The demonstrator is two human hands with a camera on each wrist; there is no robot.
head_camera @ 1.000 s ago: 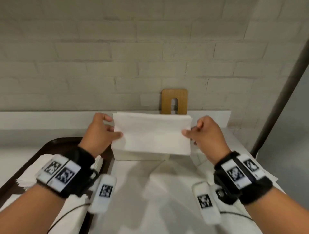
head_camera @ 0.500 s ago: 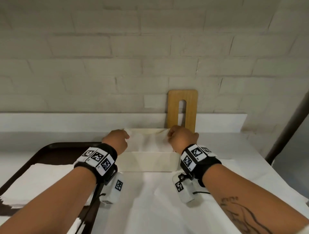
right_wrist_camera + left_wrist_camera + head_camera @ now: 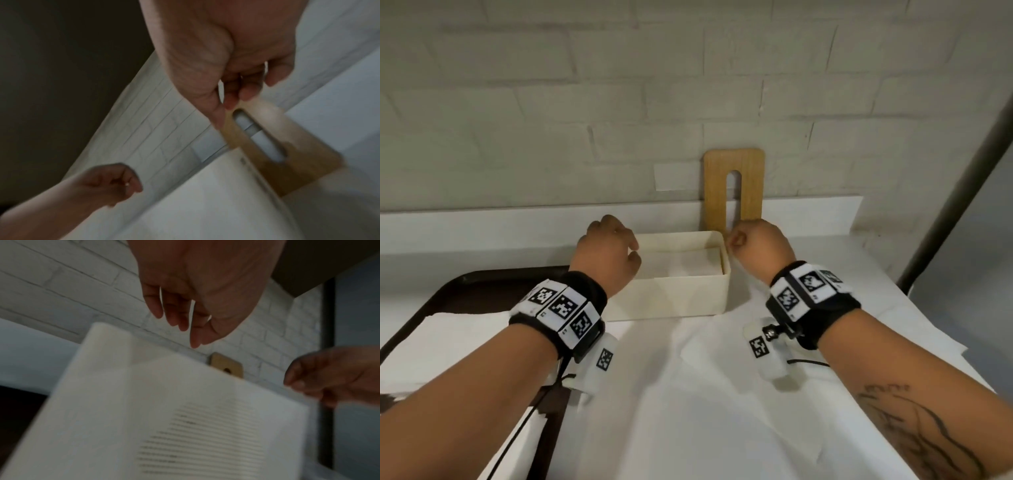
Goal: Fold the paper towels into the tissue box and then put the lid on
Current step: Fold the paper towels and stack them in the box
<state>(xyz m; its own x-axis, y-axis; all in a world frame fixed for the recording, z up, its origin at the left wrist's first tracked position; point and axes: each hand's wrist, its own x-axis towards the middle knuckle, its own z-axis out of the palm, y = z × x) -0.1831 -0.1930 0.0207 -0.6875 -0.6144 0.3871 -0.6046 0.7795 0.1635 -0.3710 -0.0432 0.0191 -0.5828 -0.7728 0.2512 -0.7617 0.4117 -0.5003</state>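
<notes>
The white tissue box stands open on the table, with folded paper towels lying inside it. My left hand hovers over the box's left end; in the left wrist view its fingers hang relaxed and hold nothing above the box. At the box's right end, my right hand has its fingers loosely curled and empty, as the right wrist view confirms. The wooden lid with a slot leans upright against the wall just behind the right hand, also seen as the lid.
A dark tray at the left carries a stack of unfolded paper towels. White paper covers the table in front of the box. A brick wall is close behind, and a dark pole slants at the right.
Both hands lowered the folded towel into the box, let go of it and lifted out to the box's two ends.
</notes>
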